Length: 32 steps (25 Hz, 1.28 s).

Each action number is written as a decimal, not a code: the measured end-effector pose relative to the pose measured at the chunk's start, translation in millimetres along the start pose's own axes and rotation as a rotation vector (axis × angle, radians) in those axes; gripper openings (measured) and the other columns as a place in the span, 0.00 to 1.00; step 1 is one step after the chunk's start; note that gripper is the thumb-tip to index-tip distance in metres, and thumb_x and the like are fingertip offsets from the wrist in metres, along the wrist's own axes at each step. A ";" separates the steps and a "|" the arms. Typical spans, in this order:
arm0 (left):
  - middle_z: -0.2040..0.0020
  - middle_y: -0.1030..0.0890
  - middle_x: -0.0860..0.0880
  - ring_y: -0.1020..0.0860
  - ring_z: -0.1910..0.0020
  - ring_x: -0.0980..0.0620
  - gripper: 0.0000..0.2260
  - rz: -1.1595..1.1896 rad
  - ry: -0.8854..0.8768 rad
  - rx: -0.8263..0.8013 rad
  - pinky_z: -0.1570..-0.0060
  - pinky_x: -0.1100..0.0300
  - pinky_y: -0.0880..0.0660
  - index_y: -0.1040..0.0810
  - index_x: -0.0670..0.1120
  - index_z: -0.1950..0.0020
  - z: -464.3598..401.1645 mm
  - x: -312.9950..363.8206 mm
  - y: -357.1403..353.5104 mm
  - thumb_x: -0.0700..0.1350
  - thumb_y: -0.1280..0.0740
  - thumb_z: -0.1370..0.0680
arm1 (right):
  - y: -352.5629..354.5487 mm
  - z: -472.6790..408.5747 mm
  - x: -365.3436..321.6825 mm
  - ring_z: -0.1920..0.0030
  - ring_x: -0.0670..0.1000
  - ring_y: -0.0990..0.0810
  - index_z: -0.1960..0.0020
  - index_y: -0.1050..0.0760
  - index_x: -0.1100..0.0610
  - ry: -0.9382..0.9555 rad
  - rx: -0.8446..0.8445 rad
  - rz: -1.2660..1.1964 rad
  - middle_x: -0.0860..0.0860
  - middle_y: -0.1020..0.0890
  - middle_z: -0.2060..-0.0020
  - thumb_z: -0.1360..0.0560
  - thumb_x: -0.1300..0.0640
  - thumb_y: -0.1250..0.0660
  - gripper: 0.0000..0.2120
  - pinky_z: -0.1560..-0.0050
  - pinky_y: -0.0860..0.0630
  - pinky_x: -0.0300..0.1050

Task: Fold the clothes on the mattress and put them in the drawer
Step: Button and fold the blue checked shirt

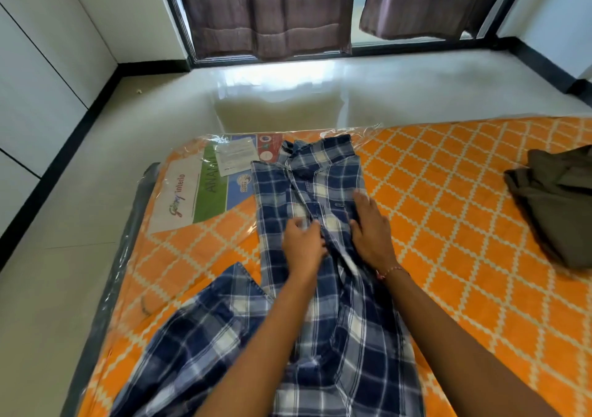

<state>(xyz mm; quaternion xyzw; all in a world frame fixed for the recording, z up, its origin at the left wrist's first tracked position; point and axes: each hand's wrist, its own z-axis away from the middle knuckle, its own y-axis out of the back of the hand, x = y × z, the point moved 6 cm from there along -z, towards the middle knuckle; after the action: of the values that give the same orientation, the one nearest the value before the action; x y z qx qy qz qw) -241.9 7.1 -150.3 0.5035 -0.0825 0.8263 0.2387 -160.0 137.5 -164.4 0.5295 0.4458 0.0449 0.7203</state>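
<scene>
Blue-and-white checked cotton fills the near part of the view: a plaid shirt lies lengthwise on the mattress, collar end pointing away toward the far edge, one sleeve flung out to the near left. Both forearms reach over it. The left hand rests on the middle of the shirt with its fingers curled, pinching the front placket; motion blur hides the fingertips. The right hand lies just beside it, palm down and fingers stretched flat on the fabric, pressing the right half of the shirt. A red-and-white thread bracelet circles the right wrist.

The mattress is orange with a cream lattice pattern and is wrapped in clear plastic film. Under the film at its far left corner is a printed label: "intelio" reads clearly beside a red script logo, and a green band shows the letters "ANA" before the shirt covers the rest. A white sheet of small print next to it is too small to read.

Well apart, at the right edge of the mattress, sits a crumpled olive-brown garment.

Beyond the mattress is a glossy pale tiled floor with black skirting, white walls, and a dark-framed window hung with brown-purple curtains.
</scene>
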 end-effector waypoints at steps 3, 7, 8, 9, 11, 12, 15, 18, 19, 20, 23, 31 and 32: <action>0.51 0.21 0.42 0.22 0.56 0.46 0.11 -0.183 0.129 -0.170 0.55 0.52 0.24 0.27 0.42 0.42 49.6 -38.7 -9.2 0.46 0.36 0.21 | 4.7 55.6 6.8 0.23 0.51 0.51 0.22 0.49 0.51 -0.030 0.079 -0.024 0.51 0.46 0.23 0.19 0.59 0.43 0.28 0.25 0.55 0.58; 0.60 0.24 0.43 0.26 0.60 0.47 0.07 -0.452 0.053 -0.318 0.60 0.57 0.31 0.27 0.43 0.57 91.3 -54.9 -11.0 0.45 0.34 0.23 | 0.3 119.3 5.0 0.23 0.48 0.56 0.22 0.52 0.49 -0.036 0.024 0.120 0.49 0.51 0.22 0.17 0.52 0.48 0.25 0.26 0.58 0.55; 0.59 0.23 0.44 0.25 0.58 0.47 0.06 -0.423 -0.004 -0.307 0.58 0.56 0.30 0.26 0.42 0.55 99.7 -52.9 -8.2 0.44 0.34 0.23 | 0.8 129.5 3.5 0.23 0.48 0.57 0.22 0.53 0.48 -0.041 0.017 0.138 0.49 0.52 0.22 0.17 0.51 0.49 0.25 0.25 0.58 0.56; 0.55 0.22 0.47 0.23 0.55 0.48 0.05 -0.386 -0.071 -0.253 0.54 0.55 0.27 0.24 0.43 0.52 108.4 -49.5 -0.6 0.44 0.33 0.23 | 2.6 137.8 0.6 0.23 0.48 0.57 0.22 0.53 0.48 -0.040 0.026 0.136 0.49 0.53 0.22 0.17 0.50 0.49 0.25 0.25 0.57 0.56; 0.58 0.22 0.53 0.23 0.56 0.51 0.04 -0.423 -0.181 -0.082 0.55 0.56 0.26 0.26 0.49 0.56 123.6 -48.0 26.9 0.47 0.33 0.23 | 3.5 152.6 -7.9 0.23 0.49 0.58 0.22 0.52 0.47 0.000 0.029 0.148 0.49 0.54 0.22 0.18 0.47 0.50 0.25 0.26 0.59 0.57; 0.65 0.24 0.54 0.25 0.62 0.52 0.10 -0.485 -0.197 -0.022 0.61 0.56 0.28 0.28 0.50 0.63 130.5 -52.0 41.0 0.49 0.33 0.23 | -0.5 158.8 -11.7 0.23 0.50 0.60 0.22 0.52 0.46 0.020 -0.021 0.196 0.49 0.56 0.22 0.18 0.45 0.51 0.26 0.26 0.60 0.58; 0.72 0.29 0.51 0.26 0.67 0.47 0.17 -0.703 -0.137 -0.002 0.67 0.57 0.34 0.32 0.48 0.69 143.6 -74.3 68.4 0.51 0.33 0.23 | -20.9 176.4 -13.0 0.23 0.54 0.63 0.22 0.58 0.43 -0.006 -0.241 0.403 0.52 0.61 0.23 0.19 0.38 0.55 0.28 0.27 0.61 0.63; 0.62 0.21 0.47 0.20 0.56 0.45 0.13 -0.903 -0.249 -0.004 0.62 0.56 0.29 0.25 0.45 0.59 148.5 -74.0 75.8 0.53 0.36 0.21 | -23.1 187.7 -25.6 0.24 0.54 0.65 0.23 0.63 0.43 0.084 -0.205 0.449 0.52 0.64 0.24 0.20 0.38 0.57 0.29 0.28 0.61 0.64; 0.59 0.20 0.47 0.21 0.54 0.46 0.14 -0.983 -0.251 -0.032 0.60 0.56 0.28 0.24 0.45 0.55 151.4 -75.9 76.1 0.55 0.37 0.21 | -26.6 193.2 -27.6 0.24 0.54 0.66 0.24 0.63 0.43 0.119 -0.238 0.470 0.51 0.65 0.24 0.20 0.37 0.58 0.29 0.28 0.61 0.65; 0.56 0.20 0.48 0.21 0.52 0.46 0.15 -1.033 -0.235 -0.067 0.58 0.56 0.28 0.24 0.45 0.52 154.0 -80.5 77.5 0.56 0.37 0.21 | -31.2 199.4 -25.5 0.24 0.54 0.65 0.23 0.63 0.42 0.112 -0.297 0.493 0.51 0.64 0.23 0.20 0.36 0.58 0.29 0.28 0.60 0.66; 0.51 0.21 0.49 0.22 0.50 0.49 0.10 -0.953 -0.428 0.038 0.52 0.58 0.26 0.24 0.47 0.46 159.7 -70.1 98.2 0.52 0.37 0.21 | -28.0 209.4 -18.8 0.23 0.55 0.62 0.23 0.61 0.45 -0.031 -0.324 0.487 0.53 0.61 0.23 0.21 0.35 0.57 0.31 0.28 0.58 0.66; 0.27 0.40 0.37 0.41 0.28 0.38 0.35 -1.051 -0.045 0.379 0.34 0.41 0.40 0.42 0.42 0.25 127.1 -66.4 245.8 0.56 0.33 0.24 | -40.3 256.4 -119.2 0.41 0.60 0.26 0.39 0.25 0.59 0.479 -0.009 0.334 0.58 0.24 0.42 0.21 0.59 0.39 0.12 0.41 0.32 0.56; 0.30 0.33 0.37 0.34 0.32 0.38 0.30 -0.957 0.001 0.363 0.38 0.44 0.34 0.35 0.40 0.29 123.0 -67.8 255.1 0.54 0.32 0.25 | -46.0 268.9 -135.4 0.50 0.61 0.22 0.46 0.22 0.62 0.579 0.051 0.297 0.59 0.21 0.51 0.25 0.63 0.33 0.08 0.51 0.27 0.55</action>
<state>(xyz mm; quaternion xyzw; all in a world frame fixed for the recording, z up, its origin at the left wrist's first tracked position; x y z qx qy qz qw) -240.5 -282.9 -123.9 0.5179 0.3021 0.6256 0.4991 -74.3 -149.6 -109.6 0.5719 0.5509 0.2870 0.5358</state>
